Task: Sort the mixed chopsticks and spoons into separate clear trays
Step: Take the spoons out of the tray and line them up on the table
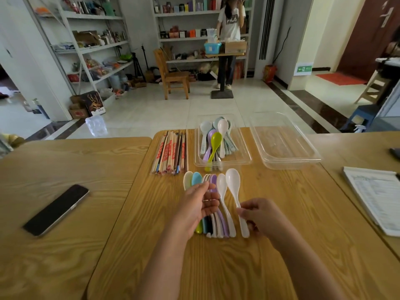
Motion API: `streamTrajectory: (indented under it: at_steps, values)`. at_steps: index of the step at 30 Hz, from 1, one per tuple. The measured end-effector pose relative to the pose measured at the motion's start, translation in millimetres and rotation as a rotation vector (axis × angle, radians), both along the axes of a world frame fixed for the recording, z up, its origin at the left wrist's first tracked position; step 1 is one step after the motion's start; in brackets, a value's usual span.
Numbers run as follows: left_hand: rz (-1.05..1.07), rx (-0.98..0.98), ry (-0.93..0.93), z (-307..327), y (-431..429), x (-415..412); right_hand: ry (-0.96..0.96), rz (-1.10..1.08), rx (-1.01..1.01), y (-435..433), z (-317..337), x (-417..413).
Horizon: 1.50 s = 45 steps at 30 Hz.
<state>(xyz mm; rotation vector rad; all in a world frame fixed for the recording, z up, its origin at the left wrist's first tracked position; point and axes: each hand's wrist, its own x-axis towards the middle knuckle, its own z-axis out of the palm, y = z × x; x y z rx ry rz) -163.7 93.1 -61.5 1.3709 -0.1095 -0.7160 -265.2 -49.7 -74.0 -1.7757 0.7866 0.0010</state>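
A row of plastic spoons [213, 215] in several colours lies on the wooden table [281, 224] in front of me. My left hand [198, 204] rests over their handles with its fingers loosely bent. My right hand [258, 215] pinches the handle of a white spoon [234, 191] at the right end of the row. A clear tray [242, 156] behind the row holds several spoons, among them a green spoon [214, 146] lying over its front rim. A bundle of chopsticks [171, 153] lies left of that tray. A second clear tray [283, 141] at the right has nothing in it.
A black phone [57, 208] lies on the left table. A sheet of printed paper [376, 195] lies at the right edge. Beyond the tables are a wooden chair [172, 74], shelves, and a person [229, 29] standing at a small stand.
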Motion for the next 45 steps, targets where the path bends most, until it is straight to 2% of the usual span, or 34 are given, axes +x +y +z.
streamTrajectory:
  at_steps: [12, 18, 23, 35, 41, 45]
  values:
    - [0.001, 0.056, 0.006, 0, 0, -7, 0.030, 0.097, -0.336, 4, -16, 24]
    - [-0.004, 0.045, 0.001, -3, 0, -4, 0.040, 0.122, -0.374, 5, -17, 32]
    - [-0.013, 0.039, 0.001, -3, -1, 0, 0.019, 0.108, -0.314, -1, -17, 32]
    - [-0.012, 0.043, -0.030, 0, -5, 16, -0.035, 0.084, -0.321, -14, -4, 41]
    - [-0.006, 0.019, -0.117, 25, -15, 50, -0.178, 0.126, -0.385, -26, 47, 84]
    - [0.028, 0.011, -0.111, 34, -28, 74, -0.108, 0.072, -0.422, -44, 59, 141]
